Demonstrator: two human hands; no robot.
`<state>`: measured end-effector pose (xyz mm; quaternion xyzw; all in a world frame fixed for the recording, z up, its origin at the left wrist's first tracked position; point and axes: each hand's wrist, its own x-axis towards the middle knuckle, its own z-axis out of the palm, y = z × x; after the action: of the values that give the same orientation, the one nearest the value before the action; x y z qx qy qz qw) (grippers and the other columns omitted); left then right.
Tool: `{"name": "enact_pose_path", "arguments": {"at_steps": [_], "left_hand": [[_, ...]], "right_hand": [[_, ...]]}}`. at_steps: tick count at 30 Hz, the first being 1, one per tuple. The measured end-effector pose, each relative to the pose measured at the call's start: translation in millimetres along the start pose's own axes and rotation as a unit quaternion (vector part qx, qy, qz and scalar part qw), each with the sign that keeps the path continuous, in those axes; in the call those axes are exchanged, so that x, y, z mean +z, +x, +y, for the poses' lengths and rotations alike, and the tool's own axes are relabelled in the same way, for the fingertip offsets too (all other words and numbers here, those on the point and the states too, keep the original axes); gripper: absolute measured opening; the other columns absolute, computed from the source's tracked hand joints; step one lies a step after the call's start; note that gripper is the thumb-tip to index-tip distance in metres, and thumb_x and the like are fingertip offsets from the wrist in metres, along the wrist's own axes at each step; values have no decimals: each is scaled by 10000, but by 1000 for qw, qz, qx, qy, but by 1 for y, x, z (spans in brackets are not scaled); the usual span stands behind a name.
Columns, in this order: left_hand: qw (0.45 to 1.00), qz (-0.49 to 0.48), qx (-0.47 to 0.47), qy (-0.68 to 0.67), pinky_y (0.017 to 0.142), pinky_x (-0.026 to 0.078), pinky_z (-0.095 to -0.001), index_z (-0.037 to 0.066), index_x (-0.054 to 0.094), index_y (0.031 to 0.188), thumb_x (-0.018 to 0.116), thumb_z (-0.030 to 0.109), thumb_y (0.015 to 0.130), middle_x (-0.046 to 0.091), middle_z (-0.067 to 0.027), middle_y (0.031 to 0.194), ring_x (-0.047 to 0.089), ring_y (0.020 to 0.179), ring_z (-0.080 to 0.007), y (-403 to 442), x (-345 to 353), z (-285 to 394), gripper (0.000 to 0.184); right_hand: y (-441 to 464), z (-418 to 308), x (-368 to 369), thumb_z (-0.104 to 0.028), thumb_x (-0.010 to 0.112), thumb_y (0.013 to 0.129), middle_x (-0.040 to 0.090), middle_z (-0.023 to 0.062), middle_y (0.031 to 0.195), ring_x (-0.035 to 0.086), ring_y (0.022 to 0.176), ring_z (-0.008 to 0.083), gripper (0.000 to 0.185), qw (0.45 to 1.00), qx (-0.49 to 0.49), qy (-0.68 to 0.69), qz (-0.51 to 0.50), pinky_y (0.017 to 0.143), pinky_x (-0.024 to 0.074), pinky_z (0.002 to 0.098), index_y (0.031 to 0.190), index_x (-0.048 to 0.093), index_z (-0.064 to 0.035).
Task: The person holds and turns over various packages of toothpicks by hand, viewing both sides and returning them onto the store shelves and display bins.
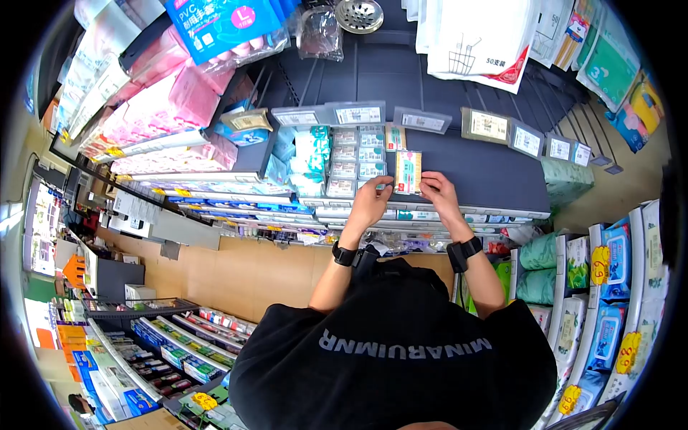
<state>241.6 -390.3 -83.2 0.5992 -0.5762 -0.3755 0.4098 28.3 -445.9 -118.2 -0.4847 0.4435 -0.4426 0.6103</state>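
Observation:
A small flat packet (408, 170), yellowish with a white, green and red label, stands at the front edge of the dark shelf (480, 172). My left hand (371, 202) is at its left edge, thumb and fingers drawn together. At the right edge my right hand (441, 195) grips it between thumb and bent fingers. Behind it lies a similar packet (395, 136), partly covered. Just left are rows of small clear-and-grey boxes (344, 154), then teal-and-white packs (310, 154).
Price tags (358, 115) hang above the shelf, below white bags (480, 43) on hooks. Pink packs (168, 104) fill the left shelves. Wipes packs (609, 333) line shelves at right. Behind me runs an aisle floor (215, 272), with low product racks (179, 344) beyond.

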Motion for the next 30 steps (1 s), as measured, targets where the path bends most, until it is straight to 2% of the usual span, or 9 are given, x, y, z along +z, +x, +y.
{"name": "enact_pose_path", "arguments": {"at_steps": [4, 7, 10, 15, 20, 24, 27, 29, 30], "left_hand": [[1000, -19, -24, -4, 756, 540, -332, 25, 641, 1236, 606, 176, 986, 724, -156, 989, 707, 886, -209, 18, -13, -7, 294], [999, -29, -30, -7, 794, 541, -322, 20, 633, 1253, 612, 197, 986, 706, -179, 1116, 711, 935, -223, 26, -21, -9, 320], [999, -22, -39, 12, 803, 541, -331, 9, 628, 1255, 608, 212, 988, 702, -178, 1138, 710, 953, -230, 30, -29, -10, 336], [998, -29, -55, -19, 798, 530, -320, 10, 628, 1256, 605, 230, 989, 703, -180, 1132, 700, 939, -210, 34, -37, -18, 347], [993, -57, -100, -12, 747, 505, -290, 9, 632, 1252, 608, 226, 989, 712, -142, 1019, 664, 870, -147, 36, -42, -13, 341], [994, -52, -93, -21, 725, 492, -282, 6, 646, 1232, 602, 227, 995, 704, -120, 947, 644, 834, -125, 42, -39, -26, 327], [995, -51, -78, -19, 754, 505, -284, -11, 601, 1270, 609, 201, 992, 703, -143, 1038, 661, 884, -141, 43, -36, -37, 349], [995, -4, -40, -92, 798, 518, -290, -31, 516, 1327, 615, 169, 986, 674, -174, 1174, 672, 948, -174, 42, -32, -40, 407], [995, -4, -41, -92, 798, 518, -290, -31, 516, 1327, 615, 169, 986, 674, -174, 1174, 672, 948, -174, 42, -32, -44, 407]], "right_hand": [[37, 14, 0, -75, 677, 930, 676, 95, 1102, 641, 939, 142, 304, 1000, 27, -12, 0, 802, 541, 275, 1215, 587, -21], [61, 27, -2, -64, 682, 925, 668, 115, 1112, 640, 946, 151, 300, 999, 34, -24, 5, 810, 547, 281, 1206, 588, -15], [76, 36, -1, -46, 668, 927, 675, 127, 1091, 639, 905, 150, 283, 999, 33, -31, 10, 783, 543, 281, 1195, 589, -5], [86, 42, 1, -24, 653, 927, 687, 135, 1065, 643, 873, 154, 263, 999, 34, -27, 17, 759, 541, 279, 1181, 592, 10], [88, 40, 3, -17, 663, 919, 694, 141, 1054, 648, 884, 156, 259, 997, 29, -65, -1, 752, 548, 272, 1166, 597, 20], [91, 42, 4, -20, 665, 917, 698, 145, 1048, 654, 871, 152, 241, 997, 27, -70, 8, 727, 548, 268, 1147, 606, 25], [95, 50, 4, -22, 671, 910, 707, 150, 1012, 669, 826, 155, 217, 996, 9, -90, 13, 701, 549, 270, 1114, 620, 33], [98, 54, 3, -30, 681, 908, 701, 115, 965, 654, 809, 142, 206, 987, -7, -158, 8, 709, 543, 270, 1101, 628, 18], [97, 51, 6, -30, 681, 908, 701, 115, 965, 654, 809, 142, 206, 987, -6, -158, 7, 709, 543, 270, 1101, 628, 18]]}}
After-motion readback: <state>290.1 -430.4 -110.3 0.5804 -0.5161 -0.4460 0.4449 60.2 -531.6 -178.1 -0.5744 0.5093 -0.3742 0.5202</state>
